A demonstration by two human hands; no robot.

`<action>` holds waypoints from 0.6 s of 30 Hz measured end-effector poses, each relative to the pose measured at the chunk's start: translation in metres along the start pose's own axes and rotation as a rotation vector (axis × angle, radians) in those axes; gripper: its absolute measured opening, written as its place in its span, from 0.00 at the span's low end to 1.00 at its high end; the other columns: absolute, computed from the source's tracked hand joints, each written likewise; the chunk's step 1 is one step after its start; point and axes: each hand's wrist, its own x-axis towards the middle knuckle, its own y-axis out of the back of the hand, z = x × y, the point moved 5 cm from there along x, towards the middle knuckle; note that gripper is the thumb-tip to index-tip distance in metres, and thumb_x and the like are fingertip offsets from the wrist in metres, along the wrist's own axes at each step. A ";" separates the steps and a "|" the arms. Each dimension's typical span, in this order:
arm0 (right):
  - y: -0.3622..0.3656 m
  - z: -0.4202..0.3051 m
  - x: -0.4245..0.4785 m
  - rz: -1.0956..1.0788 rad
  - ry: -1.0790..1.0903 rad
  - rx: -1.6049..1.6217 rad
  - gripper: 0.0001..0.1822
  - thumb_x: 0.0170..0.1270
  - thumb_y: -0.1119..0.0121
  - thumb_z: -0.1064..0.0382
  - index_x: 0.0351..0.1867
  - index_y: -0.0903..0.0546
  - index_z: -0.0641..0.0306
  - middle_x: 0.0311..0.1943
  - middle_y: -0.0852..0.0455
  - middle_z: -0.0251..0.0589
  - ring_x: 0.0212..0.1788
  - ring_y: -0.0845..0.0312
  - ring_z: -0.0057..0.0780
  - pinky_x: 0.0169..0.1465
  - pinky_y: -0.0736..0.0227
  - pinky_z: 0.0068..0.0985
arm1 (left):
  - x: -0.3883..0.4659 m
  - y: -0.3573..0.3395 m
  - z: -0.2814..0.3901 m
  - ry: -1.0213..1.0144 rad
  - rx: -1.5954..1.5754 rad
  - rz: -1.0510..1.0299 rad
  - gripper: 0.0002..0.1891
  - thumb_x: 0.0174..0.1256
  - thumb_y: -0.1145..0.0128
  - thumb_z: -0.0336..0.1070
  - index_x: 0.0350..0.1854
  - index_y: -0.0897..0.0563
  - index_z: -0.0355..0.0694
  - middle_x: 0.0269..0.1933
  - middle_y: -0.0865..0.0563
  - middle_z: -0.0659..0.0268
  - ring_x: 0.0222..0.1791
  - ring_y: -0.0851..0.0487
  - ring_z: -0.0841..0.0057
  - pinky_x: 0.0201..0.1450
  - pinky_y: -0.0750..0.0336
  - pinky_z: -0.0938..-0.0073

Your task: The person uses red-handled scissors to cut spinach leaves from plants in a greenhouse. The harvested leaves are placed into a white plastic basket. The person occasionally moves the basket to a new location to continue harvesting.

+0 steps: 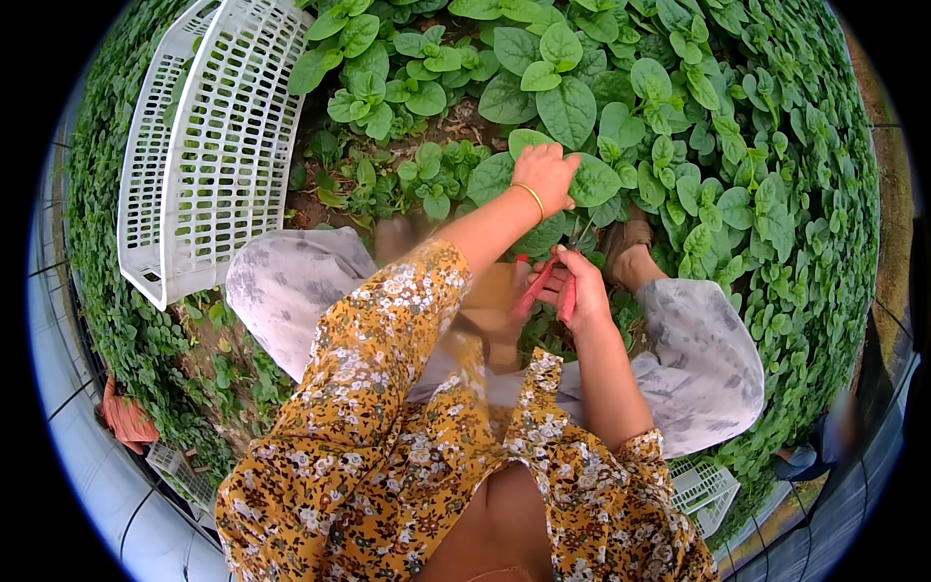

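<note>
My left hand (545,174), with a gold bangle at the wrist, is closed over a broad-leaved green shoot (595,182). Its leaves spread out on both sides of the fist, and the stem is hidden under the fingers. Just below, my right hand (582,291) holds red-handled scissors (567,298). The handles are spread apart. The narrow metal blades (578,231) point up towards the foliage under my left hand; whether they touch a stem cannot be seen.
A white slotted plastic crate (233,138) stands tilted at the left, beside my knee. Dense leafy plants (785,182) fill the right side. My shoe (627,244) rests among leaves. Behind are another white crate (705,491), a person (811,447) and a person in orange (127,418).
</note>
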 end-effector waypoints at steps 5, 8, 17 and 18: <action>0.033 -0.016 0.011 0.065 0.034 -0.102 0.16 0.61 0.40 0.59 0.47 0.27 0.62 0.32 0.19 0.46 0.32 0.18 0.41 0.34 0.21 0.37 | -0.014 -0.009 -0.064 0.168 0.025 0.102 0.08 0.47 0.34 0.38 0.30 0.14 0.44 0.32 0.19 0.62 0.37 0.19 0.62 0.39 0.24 0.63; 0.046 -0.017 0.016 0.064 0.018 -0.121 0.16 0.60 0.40 0.59 0.47 0.26 0.61 0.32 0.19 0.44 0.31 0.18 0.39 0.32 0.21 0.35 | -0.045 0.002 -0.107 0.376 -0.173 0.120 0.14 0.48 0.32 0.40 0.35 0.14 0.38 0.33 0.20 0.58 0.34 0.20 0.59 0.37 0.26 0.62; 0.034 -0.015 0.050 -0.121 -0.071 -0.283 0.20 0.59 0.39 0.55 0.47 0.28 0.66 0.34 0.18 0.48 0.30 0.18 0.40 0.33 0.20 0.37 | -0.122 -0.011 -0.190 0.950 -0.618 0.156 0.22 0.48 0.26 0.38 0.41 0.17 0.26 0.32 0.16 0.61 0.28 0.23 0.80 0.32 0.27 0.75; 0.025 -0.015 0.057 -0.154 -0.026 -0.412 0.17 0.58 0.39 0.56 0.43 0.25 0.66 0.33 0.18 0.46 0.31 0.17 0.38 0.30 0.21 0.35 | -0.127 -0.012 -0.193 0.986 -0.615 0.160 0.27 0.48 0.26 0.38 0.48 0.19 0.25 0.36 0.15 0.58 0.33 0.20 0.77 0.37 0.25 0.74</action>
